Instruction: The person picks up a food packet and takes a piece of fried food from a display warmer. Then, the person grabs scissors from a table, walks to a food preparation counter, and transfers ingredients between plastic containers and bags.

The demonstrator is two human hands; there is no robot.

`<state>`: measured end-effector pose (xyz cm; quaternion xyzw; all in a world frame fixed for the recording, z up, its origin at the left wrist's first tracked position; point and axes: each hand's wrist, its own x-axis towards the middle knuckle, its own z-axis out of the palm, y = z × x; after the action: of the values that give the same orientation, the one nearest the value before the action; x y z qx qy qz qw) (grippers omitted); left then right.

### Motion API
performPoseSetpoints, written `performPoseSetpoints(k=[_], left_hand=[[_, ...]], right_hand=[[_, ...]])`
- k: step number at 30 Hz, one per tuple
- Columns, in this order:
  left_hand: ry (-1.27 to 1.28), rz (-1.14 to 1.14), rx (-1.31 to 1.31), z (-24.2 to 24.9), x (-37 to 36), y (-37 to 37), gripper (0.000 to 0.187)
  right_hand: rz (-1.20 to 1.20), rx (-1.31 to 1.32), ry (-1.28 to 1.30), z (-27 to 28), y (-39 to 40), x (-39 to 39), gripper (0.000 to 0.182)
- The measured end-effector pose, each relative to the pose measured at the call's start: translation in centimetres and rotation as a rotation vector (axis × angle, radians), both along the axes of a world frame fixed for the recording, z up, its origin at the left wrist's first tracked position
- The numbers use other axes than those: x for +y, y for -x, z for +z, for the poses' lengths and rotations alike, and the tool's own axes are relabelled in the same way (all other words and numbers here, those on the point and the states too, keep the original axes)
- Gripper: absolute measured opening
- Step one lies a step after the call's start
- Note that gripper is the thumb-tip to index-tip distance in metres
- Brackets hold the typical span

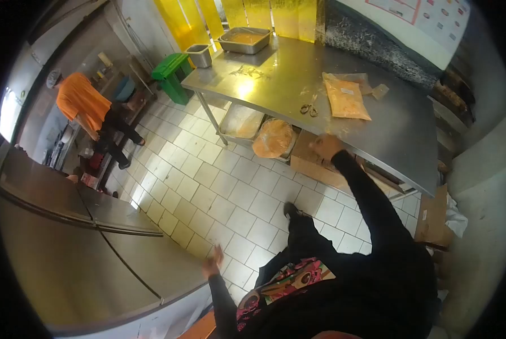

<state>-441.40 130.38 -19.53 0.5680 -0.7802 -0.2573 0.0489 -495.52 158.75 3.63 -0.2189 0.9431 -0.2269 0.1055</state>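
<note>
My right hand (325,148) hangs beside the front edge of a steel table (287,68), loosely open, with no object visible in it. On the tabletop nearest to it lie a pair of scissors (309,110) and a clear bag of orange contents (346,98) with a small white label. My left hand (213,263) is held low over the tiled floor, fingers apart and holding nothing. It is close to the steel cabinet (129,248) on the left.
Under the table are a bag of orange food (274,138), a tub (241,121) and a cardboard box (315,161). Steel pans (245,40) stand at its far end, near a green bin (172,76). A person in an orange shirt (84,100) stands at the left shelves.
</note>
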Motion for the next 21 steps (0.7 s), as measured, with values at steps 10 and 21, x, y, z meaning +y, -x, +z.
performPoseSetpoints(k=[10, 21], left_hand=[[-0.037, 0.123, -0.346, -2.3, 0.5, 12.1, 0.029], [-0.287, 0.487, -0.280, -2.4, 12.1, 8.9, 0.027]], right_hand=[[-0.144, -0.021, -0.352, -3.0, 19.0, -7.5, 0.047], [0.152, 0.058, -0.546, -3.1, 23.0, -8.9, 0.038]])
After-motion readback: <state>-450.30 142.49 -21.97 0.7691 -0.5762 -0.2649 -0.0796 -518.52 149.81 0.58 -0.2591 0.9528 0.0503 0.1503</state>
